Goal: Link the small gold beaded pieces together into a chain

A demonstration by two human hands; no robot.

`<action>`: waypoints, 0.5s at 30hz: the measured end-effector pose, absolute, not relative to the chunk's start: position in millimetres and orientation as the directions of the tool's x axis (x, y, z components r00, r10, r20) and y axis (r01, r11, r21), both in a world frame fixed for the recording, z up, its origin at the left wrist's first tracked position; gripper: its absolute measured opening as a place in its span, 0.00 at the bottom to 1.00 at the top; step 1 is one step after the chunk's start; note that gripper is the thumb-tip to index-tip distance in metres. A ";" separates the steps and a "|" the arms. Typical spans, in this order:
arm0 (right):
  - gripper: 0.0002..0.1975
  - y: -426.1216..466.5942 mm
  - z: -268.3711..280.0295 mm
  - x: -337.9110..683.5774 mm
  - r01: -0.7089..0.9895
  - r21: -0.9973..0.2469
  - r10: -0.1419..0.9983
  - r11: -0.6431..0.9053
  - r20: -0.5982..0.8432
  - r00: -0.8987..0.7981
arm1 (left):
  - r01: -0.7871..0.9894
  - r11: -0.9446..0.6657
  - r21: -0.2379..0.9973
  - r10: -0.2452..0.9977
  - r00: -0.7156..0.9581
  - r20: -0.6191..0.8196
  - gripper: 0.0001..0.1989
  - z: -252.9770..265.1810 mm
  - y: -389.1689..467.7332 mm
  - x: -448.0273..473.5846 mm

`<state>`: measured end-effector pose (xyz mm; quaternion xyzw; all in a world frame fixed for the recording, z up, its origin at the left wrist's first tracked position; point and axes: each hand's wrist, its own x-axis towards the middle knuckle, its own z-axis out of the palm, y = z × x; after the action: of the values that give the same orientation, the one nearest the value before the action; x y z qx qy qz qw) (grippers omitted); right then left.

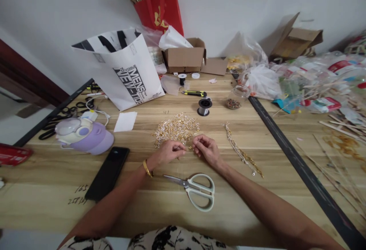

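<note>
The left hand (171, 150) and right hand (206, 150) are nearly closed, thumbs and forefingers pinched at a tiny gold-coloured piece (189, 148) between them; which one grips it I cannot tell. It is too small to show its direction. Just beyond lies a loose gold-and-silver chain heap (175, 128); to the right, a gold-and-silver chain strand (239, 149) runs slantwise, its near end rightward. A white paper bag (114, 74) reads "VOGUE" and "MENS"; the wooden table (160, 213) bears handwritten "165"
</note>
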<state>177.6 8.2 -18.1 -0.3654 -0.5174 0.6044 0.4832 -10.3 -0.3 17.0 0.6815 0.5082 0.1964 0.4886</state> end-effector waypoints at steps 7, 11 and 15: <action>0.14 4.5 -21.2 177.6 -0.111 -0.992 0.961 0.054 0.082 -0.265 | 0.512 0.068 0.856 0.862 0.402 -0.309 0.14 29.4 -2.9 -19.9; 0.12 1.3 -22.2 178.1 0.074 -0.975 0.908 0.211 0.167 -0.385 | 0.571 0.060 0.818 0.875 0.365 -0.319 0.12 32.5 -13.0 -34.8; 0.09 -3.9 -23.9 178.1 0.254 -0.809 0.777 0.530 0.343 -0.528 | 0.632 0.001 0.775 0.890 0.353 -0.288 0.10 30.4 -23.5 -48.1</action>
<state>178.1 -3.9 -23.9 -0.3240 -0.7960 0.3608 0.3623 -48.1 -23.5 30.4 0.6918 0.5501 0.1453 0.4447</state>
